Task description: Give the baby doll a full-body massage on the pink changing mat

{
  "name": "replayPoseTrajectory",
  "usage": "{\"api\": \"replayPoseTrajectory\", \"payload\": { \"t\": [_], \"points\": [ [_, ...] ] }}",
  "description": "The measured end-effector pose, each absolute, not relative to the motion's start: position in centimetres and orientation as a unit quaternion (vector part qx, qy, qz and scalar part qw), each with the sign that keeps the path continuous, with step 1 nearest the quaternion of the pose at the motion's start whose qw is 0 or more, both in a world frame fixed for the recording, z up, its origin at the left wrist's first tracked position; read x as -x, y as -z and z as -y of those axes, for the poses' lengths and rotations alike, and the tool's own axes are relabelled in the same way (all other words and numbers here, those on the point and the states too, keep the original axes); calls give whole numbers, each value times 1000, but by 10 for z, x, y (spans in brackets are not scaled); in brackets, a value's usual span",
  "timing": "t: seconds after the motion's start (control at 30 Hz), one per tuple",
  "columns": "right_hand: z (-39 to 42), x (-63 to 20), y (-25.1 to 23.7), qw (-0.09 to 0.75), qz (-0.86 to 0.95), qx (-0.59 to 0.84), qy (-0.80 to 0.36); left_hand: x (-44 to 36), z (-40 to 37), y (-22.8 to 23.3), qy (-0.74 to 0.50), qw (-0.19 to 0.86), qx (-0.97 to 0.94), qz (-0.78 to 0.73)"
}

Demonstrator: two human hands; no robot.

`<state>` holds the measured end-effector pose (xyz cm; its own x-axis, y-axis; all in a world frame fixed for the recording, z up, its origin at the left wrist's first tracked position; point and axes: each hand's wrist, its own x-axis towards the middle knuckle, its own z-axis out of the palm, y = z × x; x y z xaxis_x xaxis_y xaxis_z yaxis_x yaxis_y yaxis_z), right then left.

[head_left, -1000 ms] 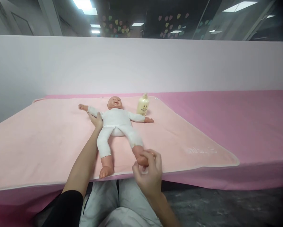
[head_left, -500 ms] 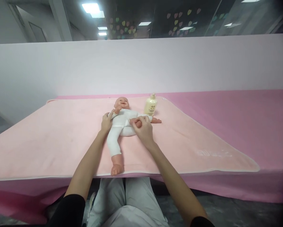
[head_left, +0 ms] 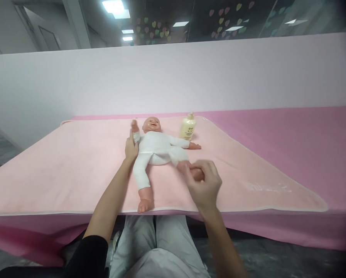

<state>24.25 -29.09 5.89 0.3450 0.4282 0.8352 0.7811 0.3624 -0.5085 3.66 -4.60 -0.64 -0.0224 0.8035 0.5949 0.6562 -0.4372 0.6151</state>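
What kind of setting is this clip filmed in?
Probably an infant-care training room: a baby doll lies on a pink towel over a long table, a lotion bottle stands beside it, and heart decorations show behind.

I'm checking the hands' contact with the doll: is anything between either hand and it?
Nothing visible. The left hand rests against the doll at its raised arm; the right hand grips its foot. The bottle stands apart.

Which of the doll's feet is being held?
The foot on the bottle's side, wrapped by the right hand. The other foot lies free at the towel's edge.
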Motion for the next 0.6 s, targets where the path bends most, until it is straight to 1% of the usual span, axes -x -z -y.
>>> {"api": "replayPoseTrajectory", "payload": {
  "t": [0.03, 0.1, 0.17, 0.23, 0.33, 0.47, 0.53, 0.6],
  "points": [
    [276, -242, -70, 591, 576, 548, 135, -39, 49, 4, -446, 35, -727, -521],
    [242, -238, -82, 519, 626, 573, 105, -44, 52, 2, -381, -31, -774, -504],
    [209, -234, -81, 454, 639, 615, 88, -45, 52, 1, -352, -66, -793, -492],
    [189, -230, -76, 431, 639, 632, 77, -44, 51, 1, -345, -77, -797, -491],
    [197, -230, -73, 459, 642, 610, 78, -40, 50, 2, -356, -54, -787, -500],
    [265, -232, -61, 537, 604, 581, 101, -36, 49, 3, -402, 40, -741, -537],
    [297, -231, -44, 558, 573, 592, 97, -34, 46, 5, -447, 87, -702, -548],
    [316, -231, -30, 549, 590, 588, 72, -30, 42, 9, -511, 132, -650, -547]
  ]
}}
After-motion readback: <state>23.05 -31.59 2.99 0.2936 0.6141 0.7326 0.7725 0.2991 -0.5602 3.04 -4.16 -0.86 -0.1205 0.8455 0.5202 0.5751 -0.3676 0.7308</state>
